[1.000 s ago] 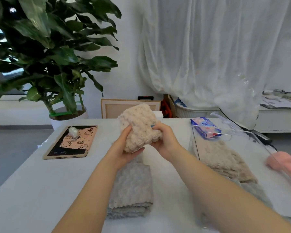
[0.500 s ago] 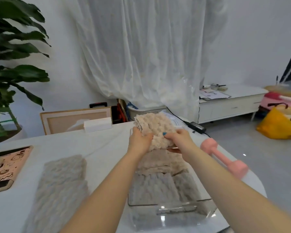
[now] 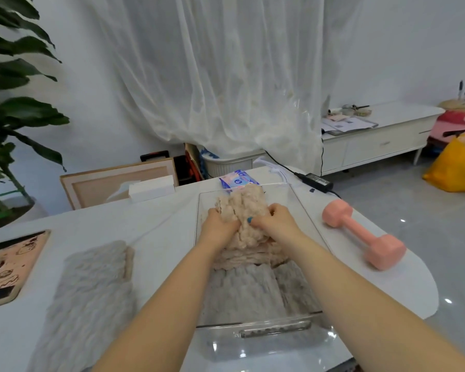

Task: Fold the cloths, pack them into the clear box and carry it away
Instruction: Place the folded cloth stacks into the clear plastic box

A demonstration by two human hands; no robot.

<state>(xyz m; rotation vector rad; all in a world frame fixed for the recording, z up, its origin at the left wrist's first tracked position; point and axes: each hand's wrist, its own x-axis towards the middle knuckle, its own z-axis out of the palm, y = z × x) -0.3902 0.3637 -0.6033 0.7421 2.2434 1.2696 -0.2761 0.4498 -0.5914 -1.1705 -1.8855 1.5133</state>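
The clear box [image 3: 304, 208] stands on the white table, right of centre. Inside its far end sits a folded beige fluffy cloth [image 3: 242, 208]. My left hand [image 3: 218, 228] grips its left side and my right hand [image 3: 274, 221] grips its right side, both down inside the box. Under and in front of it lie other folded cloths, a pinkish one [image 3: 247, 257] and a grey one [image 3: 242, 294]. Another grey cloth [image 3: 91, 291] lies folded on the table left of the box.
A pink dumbbell [image 3: 363, 234] lies right of the box near the table edge. A wipes pack [image 3: 238, 179] sits behind the box, a white tissue box [image 3: 151, 187] at the back, a pink tablet [image 3: 8, 267] at the left. A power adapter [image 3: 317, 181] is at the far right.
Both hands carried the beige cloth from above the grey cloth over to the right and lowered it into the box's far end. The view swung right with them.
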